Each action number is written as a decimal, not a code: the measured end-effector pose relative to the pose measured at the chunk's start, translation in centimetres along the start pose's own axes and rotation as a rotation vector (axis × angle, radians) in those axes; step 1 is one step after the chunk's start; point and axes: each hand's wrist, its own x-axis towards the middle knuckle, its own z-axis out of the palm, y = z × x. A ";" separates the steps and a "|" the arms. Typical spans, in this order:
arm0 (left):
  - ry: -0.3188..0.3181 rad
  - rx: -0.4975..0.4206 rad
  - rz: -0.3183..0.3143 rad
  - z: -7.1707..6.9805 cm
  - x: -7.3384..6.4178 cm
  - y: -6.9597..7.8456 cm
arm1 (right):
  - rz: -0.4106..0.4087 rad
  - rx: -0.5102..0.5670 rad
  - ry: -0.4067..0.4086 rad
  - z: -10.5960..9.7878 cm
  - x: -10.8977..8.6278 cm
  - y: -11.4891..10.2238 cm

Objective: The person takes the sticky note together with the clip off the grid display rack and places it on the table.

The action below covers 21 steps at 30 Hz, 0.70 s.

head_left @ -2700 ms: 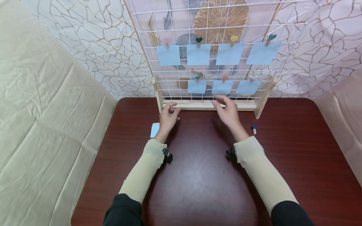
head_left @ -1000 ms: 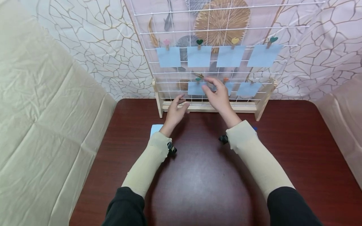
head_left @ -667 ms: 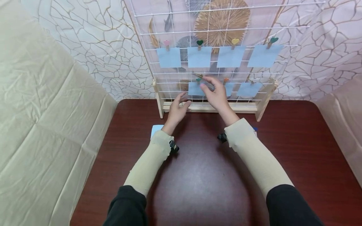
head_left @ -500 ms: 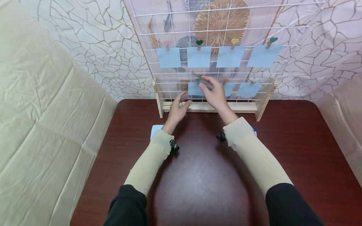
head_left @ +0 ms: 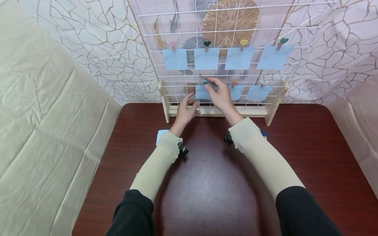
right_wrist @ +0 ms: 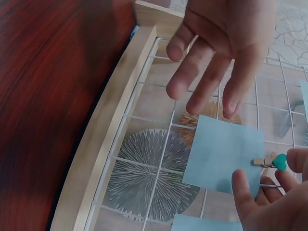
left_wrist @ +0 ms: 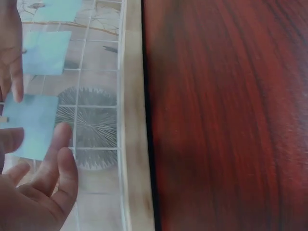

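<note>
A light blue paper note (head_left: 201,92) hangs low on the white wire grid under a green heart clothespin (right_wrist: 278,162). My right hand (head_left: 221,97) is at its right side. In the right wrist view the right thumb (right_wrist: 243,187) lies over the note's edge, and the other fingers are near the heart, with no clear pinch. My left hand (head_left: 184,113) is by the note's left edge, fingers spread and slightly bent, holding nothing that shows. Whether its fingertips touch the paper, I cannot tell. To the right hang an orange heart clothespin (head_left: 234,82) and its note (head_left: 237,93), partly hidden.
The grid stands in a wooden base (head_left: 212,113) at the table's back edge. Several clipped notes hang in the row above. Another blue note (head_left: 161,135) lies on the table (head_left: 206,183) behind the left wrist. A blue-topped clothespin (head_left: 264,133) is mostly hidden by the right sleeve.
My right hand has risen and moved left from the orange-heart note to the green-heart note. My left hand has moved right and up toward that note's left edge.
</note>
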 end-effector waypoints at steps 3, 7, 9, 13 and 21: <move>-0.003 -0.014 -0.001 0.2 0.3 0.3 | -0.006 -0.012 0.017 0.3 0.2 -0.1; 0.008 0.000 -0.024 0.4 0.5 0.7 | -0.008 -0.028 0.031 0.5 0.5 -0.2; 0.015 0.030 -0.041 0.4 0.6 0.9 | -0.001 -0.034 0.034 0.6 0.6 -0.3; 0.022 0.063 -0.049 0.5 0.9 1.0 | 0.010 -0.039 0.039 0.7 0.7 -0.3; 0.065 0.067 -0.028 1.0 1.8 1.5 | -0.017 -0.023 0.062 1.0 0.7 -0.1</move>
